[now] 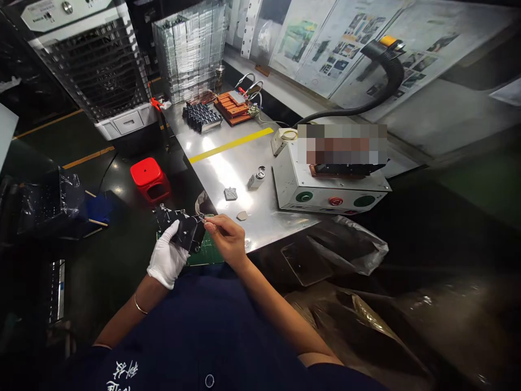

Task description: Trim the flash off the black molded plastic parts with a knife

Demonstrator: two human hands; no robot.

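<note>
My left hand point(166, 259), in a white glove, is closed round a black plastic part point(181, 227) and holds it just off the near left corner of the steel table point(228, 163). My bare right hand point(227, 236) is pinched on a thin tool whose tip touches the part's right edge; I cannot make out what the tool is. A green mat point(207, 252) lies under both hands. Small grey metal pieces point(230, 193) rest on the table a little beyond my hands.
A white control box point(325, 187) with green and red buttons stands at the right, a black hose point(378, 81) arching behind it. An orange fixture point(233, 106), black parts point(201, 117) and stacked clear trays point(191, 49) sit at the far end. A red stool point(148, 178) and a fan unit point(101, 65) stand left.
</note>
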